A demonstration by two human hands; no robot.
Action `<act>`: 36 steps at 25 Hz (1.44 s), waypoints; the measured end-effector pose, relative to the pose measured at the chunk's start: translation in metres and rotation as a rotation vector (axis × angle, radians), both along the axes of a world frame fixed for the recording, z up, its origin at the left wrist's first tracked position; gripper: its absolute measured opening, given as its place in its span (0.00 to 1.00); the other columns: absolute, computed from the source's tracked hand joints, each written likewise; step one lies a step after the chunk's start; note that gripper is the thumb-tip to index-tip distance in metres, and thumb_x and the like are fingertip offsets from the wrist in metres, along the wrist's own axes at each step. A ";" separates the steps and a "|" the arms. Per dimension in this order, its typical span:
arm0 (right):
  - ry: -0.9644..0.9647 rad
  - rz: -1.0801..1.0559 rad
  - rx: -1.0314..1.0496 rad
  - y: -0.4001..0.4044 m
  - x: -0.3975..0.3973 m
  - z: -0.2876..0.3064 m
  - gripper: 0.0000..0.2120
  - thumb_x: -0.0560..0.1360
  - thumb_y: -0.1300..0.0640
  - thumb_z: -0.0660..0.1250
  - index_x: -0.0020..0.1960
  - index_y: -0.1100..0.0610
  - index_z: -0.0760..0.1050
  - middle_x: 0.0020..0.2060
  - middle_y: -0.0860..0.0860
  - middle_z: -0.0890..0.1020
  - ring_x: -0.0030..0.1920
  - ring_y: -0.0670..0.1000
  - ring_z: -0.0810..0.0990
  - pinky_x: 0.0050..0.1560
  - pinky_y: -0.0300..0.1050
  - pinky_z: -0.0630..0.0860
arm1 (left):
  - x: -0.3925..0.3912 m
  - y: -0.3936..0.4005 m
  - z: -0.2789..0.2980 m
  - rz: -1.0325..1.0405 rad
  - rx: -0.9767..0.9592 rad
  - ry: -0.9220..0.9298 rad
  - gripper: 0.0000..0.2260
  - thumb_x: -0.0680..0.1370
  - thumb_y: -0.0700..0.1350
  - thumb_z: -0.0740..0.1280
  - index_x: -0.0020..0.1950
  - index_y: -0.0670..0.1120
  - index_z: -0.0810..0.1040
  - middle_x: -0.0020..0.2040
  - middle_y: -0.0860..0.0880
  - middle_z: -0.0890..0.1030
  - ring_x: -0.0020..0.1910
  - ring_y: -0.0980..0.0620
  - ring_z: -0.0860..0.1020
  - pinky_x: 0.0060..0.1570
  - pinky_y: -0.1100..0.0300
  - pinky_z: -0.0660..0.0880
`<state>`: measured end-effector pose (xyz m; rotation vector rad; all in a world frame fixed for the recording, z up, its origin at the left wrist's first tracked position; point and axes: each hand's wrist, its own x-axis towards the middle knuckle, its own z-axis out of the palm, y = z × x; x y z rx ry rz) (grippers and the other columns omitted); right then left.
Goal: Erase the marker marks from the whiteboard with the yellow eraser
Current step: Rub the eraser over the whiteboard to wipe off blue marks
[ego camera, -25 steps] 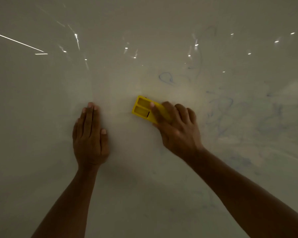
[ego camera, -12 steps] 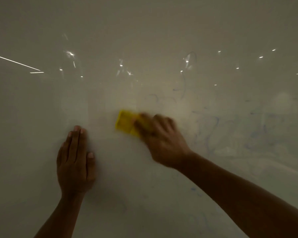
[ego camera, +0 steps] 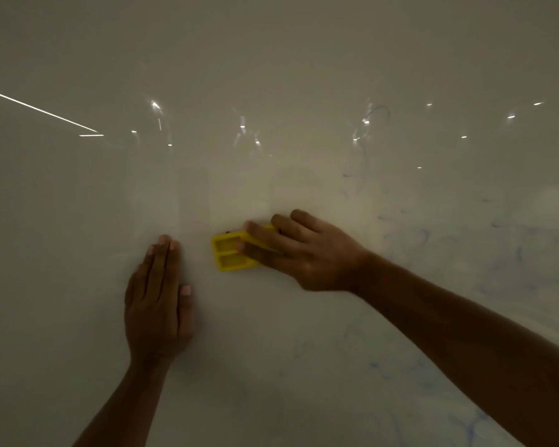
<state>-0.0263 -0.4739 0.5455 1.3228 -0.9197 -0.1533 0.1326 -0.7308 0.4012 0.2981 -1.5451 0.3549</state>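
The whiteboard fills the whole view. My right hand grips the yellow eraser and presses it flat on the board at the centre; the eraser's right half is hidden under my fingers. My left hand lies flat on the board just left of the eraser, fingers together, holding nothing. Faint blue marker marks smear the board to the right of my right hand, with thin dark strokes above them and more blue smears at the lower right.
Small bright reflections of ceiling lights dot the glossy board across its upper middle, and a long bright reflected line runs at the upper left. The board's left part shows no marks.
My right hand has slid the eraser down the board and turned it more level. The curl of marker above the eraser seen one second ago is gone. The view has tilted upward.
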 end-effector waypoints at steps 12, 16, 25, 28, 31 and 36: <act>-0.162 -0.036 -0.417 -0.010 0.003 0.063 0.27 0.78 0.62 0.66 0.76 0.57 0.74 0.68 0.63 0.80 0.56 0.64 0.82 0.57 0.55 0.73 | 0.002 -0.002 0.000 0.004 0.016 -0.009 0.28 0.89 0.49 0.51 0.84 0.33 0.67 0.85 0.36 0.68 0.87 0.42 0.65 0.87 0.54 0.56; -0.330 -0.003 -0.462 -0.039 0.027 0.067 0.30 0.75 0.63 0.69 0.77 0.59 0.73 0.67 0.65 0.79 0.55 0.66 0.80 0.54 0.54 0.70 | 0.001 0.000 0.003 0.021 0.008 -0.010 0.28 0.88 0.47 0.54 0.84 0.33 0.68 0.84 0.35 0.69 0.87 0.42 0.63 0.87 0.55 0.55; -0.370 0.157 -0.317 -0.044 0.020 0.049 0.31 0.73 0.63 0.73 0.76 0.55 0.76 0.68 0.63 0.79 0.58 0.66 0.80 0.59 0.55 0.70 | 0.001 -0.001 0.002 0.032 0.009 -0.003 0.28 0.89 0.49 0.51 0.83 0.31 0.68 0.84 0.35 0.70 0.89 0.49 0.59 0.82 0.45 0.64; -0.049 0.032 0.093 -0.039 0.019 0.019 0.31 0.75 0.60 0.71 0.78 0.54 0.73 0.69 0.62 0.79 0.61 0.63 0.81 0.63 0.55 0.74 | 0.001 0.000 0.001 0.038 -0.008 -0.001 0.28 0.89 0.48 0.52 0.83 0.31 0.69 0.83 0.35 0.71 0.86 0.42 0.65 0.85 0.49 0.61; -0.145 0.065 -0.206 -0.022 -0.001 0.043 0.28 0.76 0.61 0.70 0.76 0.54 0.75 0.66 0.63 0.81 0.59 0.65 0.82 0.61 0.56 0.73 | 0.003 -0.003 0.001 0.034 -0.005 0.009 0.28 0.87 0.46 0.55 0.83 0.32 0.68 0.84 0.36 0.70 0.87 0.45 0.63 0.87 0.54 0.56; -0.265 0.192 -0.420 -0.031 0.010 0.029 0.26 0.74 0.64 0.72 0.72 0.63 0.78 0.59 0.67 0.82 0.50 0.66 0.80 0.51 0.55 0.71 | 0.001 0.001 0.001 0.055 0.014 -0.009 0.28 0.86 0.45 0.56 0.83 0.31 0.69 0.83 0.35 0.70 0.81 0.35 0.71 0.83 0.46 0.63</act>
